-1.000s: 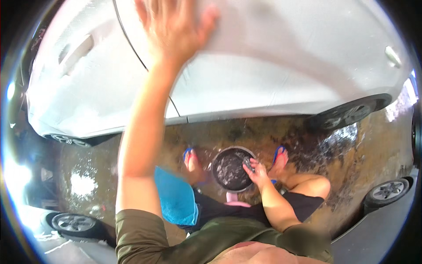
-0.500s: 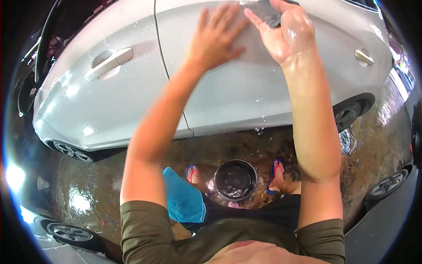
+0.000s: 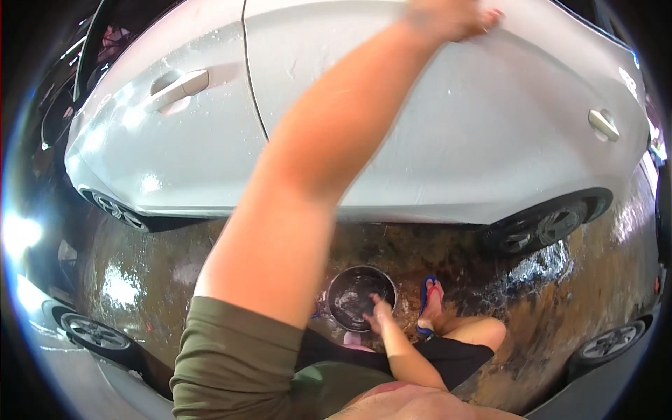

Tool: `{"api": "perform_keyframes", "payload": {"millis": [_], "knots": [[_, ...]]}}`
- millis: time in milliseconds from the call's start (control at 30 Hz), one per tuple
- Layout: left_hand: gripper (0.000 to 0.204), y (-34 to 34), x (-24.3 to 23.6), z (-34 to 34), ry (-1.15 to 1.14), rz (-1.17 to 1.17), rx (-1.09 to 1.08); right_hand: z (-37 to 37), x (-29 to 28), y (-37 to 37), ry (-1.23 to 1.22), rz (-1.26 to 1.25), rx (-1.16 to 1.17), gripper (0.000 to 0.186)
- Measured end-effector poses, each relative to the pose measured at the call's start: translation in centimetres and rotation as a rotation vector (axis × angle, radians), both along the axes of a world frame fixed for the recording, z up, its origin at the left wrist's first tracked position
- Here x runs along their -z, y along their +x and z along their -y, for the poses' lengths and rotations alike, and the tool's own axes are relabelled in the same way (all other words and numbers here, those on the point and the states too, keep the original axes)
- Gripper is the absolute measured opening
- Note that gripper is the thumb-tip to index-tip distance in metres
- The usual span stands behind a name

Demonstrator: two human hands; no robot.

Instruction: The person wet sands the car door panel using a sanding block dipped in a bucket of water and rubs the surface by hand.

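Note:
My left arm crosses the picture, and my left hand (image 3: 458,22) is high on the wet silver-white car door (image 3: 448,126) at the top; it is blurred and partly cut off, so its grip is unclear. My right hand (image 3: 380,315) is down at the dark round bucket (image 3: 341,295) of water between my legs, its fingers bent but apart over the water, with nothing clearly seen in them. The door seam and a front handle (image 3: 175,91) lie left of my left arm; another handle (image 3: 603,124) is at the right.
The car's wheels (image 3: 542,224) stand on a wet stained floor (image 3: 518,315). Parked grey vehicles with wheels (image 3: 98,329) are behind me at lower left and lower right. My sandalled foot (image 3: 432,301) is right of the bucket, and a pink object (image 3: 352,338) lies just below it.
My right hand has dropped from the door, where it held something dark and shiny, back to the bucket. My left arm has reached farther up and rightward across the door.

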State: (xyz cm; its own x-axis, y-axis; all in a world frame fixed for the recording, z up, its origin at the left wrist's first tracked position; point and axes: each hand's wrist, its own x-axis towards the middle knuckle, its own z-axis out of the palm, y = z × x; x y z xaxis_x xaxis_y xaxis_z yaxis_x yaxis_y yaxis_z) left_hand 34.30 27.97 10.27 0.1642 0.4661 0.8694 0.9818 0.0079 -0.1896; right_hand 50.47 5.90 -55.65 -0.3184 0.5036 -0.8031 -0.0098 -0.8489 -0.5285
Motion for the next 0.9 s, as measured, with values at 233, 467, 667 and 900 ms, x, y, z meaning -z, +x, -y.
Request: {"api": "perform_keyframes", "payload": {"millis": [233, 467, 667, 900], "knots": [[0.099, -2.7, -0.9, 0.5, -0.044, -0.213, 0.030, -3.4, 8.0, 1.8, 0.371, 0.176, -0.145, 0.032], [0.104, -18.1, 2.2, 15.7, 0.015, -0.035, -0.370, -4.4, 3.9, 1.3, 0.128, 0.286, 0.003, 0.022], [0.086, -19.1, 14.2, 15.8, 0.320, -0.038, -0.282, -2.2, 4.5, -0.7, 0.364, 0.183, -0.057, 0.030], [0.076, -11.4, 49.8, 15.9, -0.455, 0.166, -0.259, -0.7, 7.1, -0.4, 0.538, 0.252, -0.210, 0.041]]}}
